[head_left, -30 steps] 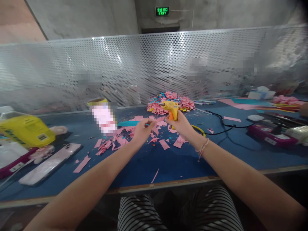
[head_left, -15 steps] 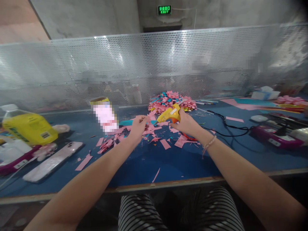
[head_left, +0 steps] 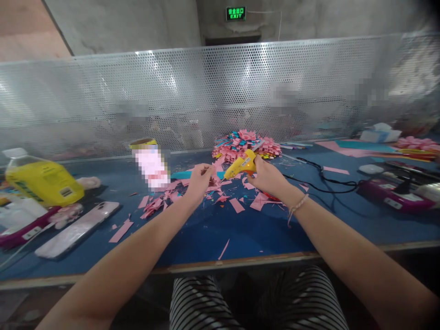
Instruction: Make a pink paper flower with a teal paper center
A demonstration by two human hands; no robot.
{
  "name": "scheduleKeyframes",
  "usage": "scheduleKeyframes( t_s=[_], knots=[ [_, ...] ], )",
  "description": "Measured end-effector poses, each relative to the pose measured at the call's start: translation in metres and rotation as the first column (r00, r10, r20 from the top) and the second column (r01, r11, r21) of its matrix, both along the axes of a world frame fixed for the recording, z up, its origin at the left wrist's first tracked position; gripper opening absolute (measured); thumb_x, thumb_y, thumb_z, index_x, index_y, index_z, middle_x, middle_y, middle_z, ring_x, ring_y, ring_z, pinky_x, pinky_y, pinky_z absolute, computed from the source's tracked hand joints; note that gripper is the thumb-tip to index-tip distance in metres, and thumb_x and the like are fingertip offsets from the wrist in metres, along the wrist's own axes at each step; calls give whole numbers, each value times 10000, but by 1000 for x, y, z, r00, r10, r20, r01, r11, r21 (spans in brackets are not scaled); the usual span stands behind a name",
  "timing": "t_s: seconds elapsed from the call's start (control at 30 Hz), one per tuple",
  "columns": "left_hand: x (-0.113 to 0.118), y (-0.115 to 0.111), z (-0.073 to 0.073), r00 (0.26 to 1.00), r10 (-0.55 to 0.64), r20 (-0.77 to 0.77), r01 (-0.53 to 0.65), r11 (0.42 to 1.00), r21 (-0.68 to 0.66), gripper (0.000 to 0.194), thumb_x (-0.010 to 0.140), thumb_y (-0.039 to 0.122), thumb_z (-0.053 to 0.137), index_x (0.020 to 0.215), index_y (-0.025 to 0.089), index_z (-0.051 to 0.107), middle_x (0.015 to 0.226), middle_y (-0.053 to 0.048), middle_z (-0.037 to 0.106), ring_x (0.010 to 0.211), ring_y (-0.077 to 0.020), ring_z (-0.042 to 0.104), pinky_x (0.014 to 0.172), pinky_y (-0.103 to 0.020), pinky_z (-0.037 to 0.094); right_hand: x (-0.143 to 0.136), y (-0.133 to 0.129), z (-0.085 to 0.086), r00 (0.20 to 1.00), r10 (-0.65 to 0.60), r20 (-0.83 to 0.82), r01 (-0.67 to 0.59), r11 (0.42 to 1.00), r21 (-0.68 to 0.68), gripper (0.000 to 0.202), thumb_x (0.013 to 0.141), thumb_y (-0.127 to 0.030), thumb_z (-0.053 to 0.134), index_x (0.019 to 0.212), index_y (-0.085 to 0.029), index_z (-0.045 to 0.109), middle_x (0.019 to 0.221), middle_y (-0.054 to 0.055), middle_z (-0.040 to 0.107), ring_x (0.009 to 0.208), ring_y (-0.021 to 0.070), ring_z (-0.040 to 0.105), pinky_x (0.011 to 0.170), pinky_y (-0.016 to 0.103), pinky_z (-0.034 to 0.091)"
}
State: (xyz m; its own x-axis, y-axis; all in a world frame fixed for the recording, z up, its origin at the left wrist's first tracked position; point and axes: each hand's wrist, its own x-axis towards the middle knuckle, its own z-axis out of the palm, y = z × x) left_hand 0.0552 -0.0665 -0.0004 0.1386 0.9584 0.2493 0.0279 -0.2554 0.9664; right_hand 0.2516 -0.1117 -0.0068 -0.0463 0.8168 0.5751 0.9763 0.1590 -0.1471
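My left hand (head_left: 200, 182) pinches a small pink paper piece (head_left: 215, 176) above the middle of the blue table (head_left: 206, 238). To its right, my right hand (head_left: 268, 176) is wrapped round the handle of a yellow glue gun (head_left: 240, 165). The gun's nozzle points down and left, close beside the pink paper; whether they touch is too small to tell. Pink paper strips and scraps (head_left: 237, 205) lie below and around both hands. Behind the gun stands a heap of pink and blue paper pieces (head_left: 230, 144).
At the left are a yellow bottle (head_left: 44, 181), a phone (head_left: 77, 229) and a purple power strip (head_left: 30, 231). A blurred-out item leans on a yellow roll (head_left: 144, 143). To the right lie black cables (head_left: 321, 176), another purple strip (head_left: 395, 195) and tissues (head_left: 381, 133). A perforated metal screen (head_left: 192, 91) stands behind.
The glue gun in my right hand has tilted slightly, its nozzle now lower and nearer the pink paper. My left hand has hardly moved.
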Motion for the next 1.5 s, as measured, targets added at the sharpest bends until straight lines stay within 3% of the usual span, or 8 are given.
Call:
scheduleKeyframes(
  t_s=[0.63,1.03,1.2,1.3,1.43,1.5],
  knots=[
    [2,-4,3,998,-21,60,26,997,-77,68,751,226,484,711,174,499,503,49,454,405,-66,461,449,-216,422,3,2,-3,999,2,45,-1,1000,-18,341,715,-285,464,994,-112,370,861,160,598,770,266,584,567,304,385],
    [3,-6,3,996,-16,92,27,993,-118,57,755,217,500,738,163,503,504,57,447,393,-47,443,435,-190,400,4,2,-1,1000,-3,-12,3,1000,-29,337,721,-273,483,1001,-108,395,891,169,590,797,274,576,595,320,395],
    [3,-7,7,994,-9,106,23,991,-132,64,766,194,491,715,156,498,521,40,476,399,-47,446,451,-199,423,3,2,0,992,-64,-108,59,997,-48,397,701,-336,520,1007,-110,406,920,158,580,797,272,579,589,315,408],
    [0,-3,7,992,-10,127,25,993,-114,104,763,199,504,671,157,482,511,35,465,416,-55,461,465,-208,438,19,6,1,966,-141,-214,136,990,-42,483,649,-409,581,1003,-119,426,893,141,582,806,275,577,607,324,425],
    [-4,6,6,990,-22,137,29,998,-54,118,757,226,526,673,158,480,546,22,494,451,-67,500,499,-226,463,63,14,0,897,-235,-374,238,971,-40,504,632,-459,604,999,-142,466,901,137,570,839,275,566,658,356,447],
    [-7,10,6,990,-21,138,27,999,-47,105,760,215,521,686,157,473,561,17,503,467,-74,523,519,-233,473,87,17,-5,867,-347,-357,354,934,-48,506,628,-416,623,1012,-120,481,962,173,542,912,317,535,711,404,436]
  ],
)
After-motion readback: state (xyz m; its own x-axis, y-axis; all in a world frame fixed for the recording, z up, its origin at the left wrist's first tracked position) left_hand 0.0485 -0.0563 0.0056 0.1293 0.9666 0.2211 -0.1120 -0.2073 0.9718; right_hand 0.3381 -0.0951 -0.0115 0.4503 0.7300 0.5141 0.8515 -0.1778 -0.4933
